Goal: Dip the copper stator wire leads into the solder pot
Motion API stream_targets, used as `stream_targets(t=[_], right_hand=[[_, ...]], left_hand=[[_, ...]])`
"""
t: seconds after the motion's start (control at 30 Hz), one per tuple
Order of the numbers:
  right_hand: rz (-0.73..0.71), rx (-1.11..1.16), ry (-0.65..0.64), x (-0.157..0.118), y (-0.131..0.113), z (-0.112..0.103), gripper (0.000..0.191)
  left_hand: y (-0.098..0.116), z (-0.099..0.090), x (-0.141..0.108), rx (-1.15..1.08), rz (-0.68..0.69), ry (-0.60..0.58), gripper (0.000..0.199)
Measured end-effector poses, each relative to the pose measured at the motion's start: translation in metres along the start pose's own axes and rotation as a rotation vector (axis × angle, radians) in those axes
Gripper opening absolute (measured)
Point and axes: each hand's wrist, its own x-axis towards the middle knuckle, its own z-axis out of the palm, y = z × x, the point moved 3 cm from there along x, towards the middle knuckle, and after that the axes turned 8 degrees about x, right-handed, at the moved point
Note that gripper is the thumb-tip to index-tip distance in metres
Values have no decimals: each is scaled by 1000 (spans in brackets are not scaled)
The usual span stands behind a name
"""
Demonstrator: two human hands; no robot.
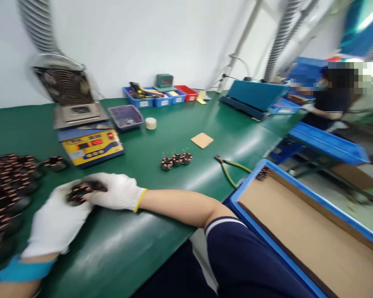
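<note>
My left hand (57,219), in a white glove, is closed round a dark, copper-wound motor core (77,193) at the lower left. Gloved in white too, my right hand (116,192) meets it there, its fingers closed on the cores between both hands; blur hides how many there are. Many similar cores (6,194) lie in a mass at the left edge, with a single core (55,163) beside them. Three small cores (177,159) with thin upright wires stand in a row on the green table (155,178).
Behind my hands is a yellow-blue soldering station (93,145). Pliers (230,167) lie near a blue-rimmed tray (248,182) holding a few cores (263,172). Further back are a purple bin (126,116), small blue bins (144,101) and a teal case (255,97). A person (332,95) sits at right.
</note>
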Motion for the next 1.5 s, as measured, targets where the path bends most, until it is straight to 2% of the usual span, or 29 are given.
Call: stream_targets(t=[0.03, 0.13, 0.17, 0.3, 0.33, 0.37, 0.43, 0.53, 0.6, 0.7, 0.77, 0.9, 0.93, 1.03, 1.07, 1.13, 1.2, 1.3, 1.37, 1.4, 1.5], right_hand=[[-5, -17, 54, -4, 0, -1, 53], [-53, 48, 143, -9, 4, -2, 50], [-59, 89, 162, -7, 7, -2, 49], [-65, 257, 202, 2, 14, 0, 47], [-62, 293, 201, 3, 14, 1, 46], [-55, 325, 199, 3, 14, 1, 46], [-49, 379, 192, 3, 14, 2, 45], [-82, 430, 173, 1, 14, 3, 45], [-115, 440, 150, 0, 14, 4, 45], [-105, 436, 147, 0, 13, 4, 45], [-70, 432, 168, 0, 13, 4, 45], [-21, 430, 177, 0, 11, 3, 45], [-19, 436, 179, 0, 11, 3, 45], [-71, 430, 180, 0, 12, 3, 46], [-94, 416, 179, 0, 13, 3, 46], [-119, 390, 179, 0, 14, 3, 46], [-112, 381, 185, 0, 15, 4, 44], [-73, 377, 203, 0, 17, 6, 45], [-53, 372, 212, 0, 18, 7, 46], [-51, 372, 213, 1, 18, 8, 46], [-74, 366, 205, 2, 17, 7, 46]], left_hand=[[6, -4, -2, -6, -90, -21, 53], [19, -12, -3, -144, -132, -57, 43], [19, -14, -3, -232, -138, -108, 36], [2, -25, -8, -725, -228, -458, 28], [-4, -29, -10, -840, -249, -489, 30], [-8, -33, -12, -933, -267, -476, 33], [-11, -38, -13, -1023, -293, -374, 42], [2, -31, -11, -924, -260, -252, 49], [16, -26, -11, -836, -235, -193, 44], [26, -30, -15, -860, -204, -137, 32], [22, -38, -20, -932, -186, -125, 26], [2, -48, -24, -934, -238, 98, 38], [2, -44, -23, -886, -221, 80, 42], [15, -26, -21, -760, -165, -134, 45], [20, -23, -21, -762, -165, -167, 42], [30, -23, -22, -822, -159, -162, 36], [34, -32, -25, -901, -131, -120, 30], [26, -47, -27, -962, -167, 52, 29], [19, -49, -25, -923, -202, 133, 31], [18, -46, -23, -875, -206, 119, 33], [20, -30, -19, -716, -206, -54, 35]])
